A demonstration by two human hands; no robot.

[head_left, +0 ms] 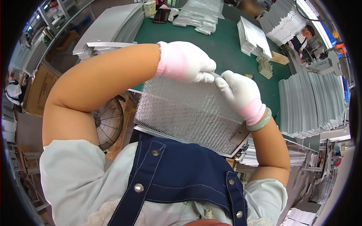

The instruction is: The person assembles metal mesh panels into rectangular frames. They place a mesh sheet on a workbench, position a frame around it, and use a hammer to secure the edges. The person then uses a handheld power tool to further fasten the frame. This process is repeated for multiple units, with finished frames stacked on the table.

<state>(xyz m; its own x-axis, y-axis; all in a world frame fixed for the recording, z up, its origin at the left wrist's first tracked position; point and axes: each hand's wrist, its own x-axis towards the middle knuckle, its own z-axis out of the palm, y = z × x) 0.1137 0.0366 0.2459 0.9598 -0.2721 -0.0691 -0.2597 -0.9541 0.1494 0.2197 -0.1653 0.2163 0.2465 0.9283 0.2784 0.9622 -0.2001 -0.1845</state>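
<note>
My left hand (192, 64), in a white glove with a pink cuff, reaches across to the far edge of a silvery mesh panel (181, 109). Its fingers are closed on a thin pale strip (215, 75). From the right, my gloved right hand (241, 90) pinches the strip's other side, and the two hands nearly touch. Most of the strip is hidden by the gloves. The panel lies flat in front of my body, with a pale rim along its near edge and a grey plate (240, 135) at its near right corner.
A green table (226, 49) holds stacked pale panels (109, 28) at left, bubble-wrap-like sheets (198, 17), a silvery stack (254, 35) and a wooden block (279, 58). Tall panel stacks (309, 105) stand at right. A fan (109, 122) is at lower left. Another person (299, 43) works far right.
</note>
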